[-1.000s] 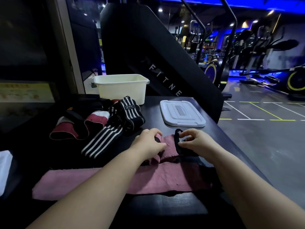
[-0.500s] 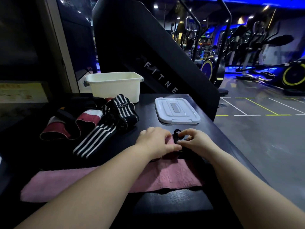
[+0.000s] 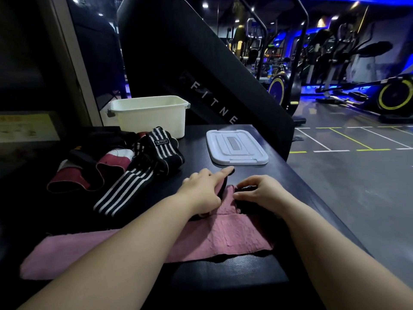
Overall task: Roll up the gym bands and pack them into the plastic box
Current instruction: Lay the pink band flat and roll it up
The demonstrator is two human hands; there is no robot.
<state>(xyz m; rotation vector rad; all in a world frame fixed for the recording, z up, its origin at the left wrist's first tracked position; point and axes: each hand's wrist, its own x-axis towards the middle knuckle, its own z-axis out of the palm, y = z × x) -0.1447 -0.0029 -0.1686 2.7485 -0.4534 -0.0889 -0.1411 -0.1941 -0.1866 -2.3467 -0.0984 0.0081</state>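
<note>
Pink band [image 3: 225,240] end between both hands' fingers [image 3: 242,193]

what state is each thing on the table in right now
plastic box, upright, lid off
lid, flat on the table, apart from the box
pink band, mostly unrolled, far end bunched between the hands
striped band, unrolled, lying loose
left hand, holds the pink band's end, index finger straight
right hand, fingers curled, pinching that end

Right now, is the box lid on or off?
Off. The lid lies flat on the table, to the right of the white box and apart from it; the box top is open.
</note>
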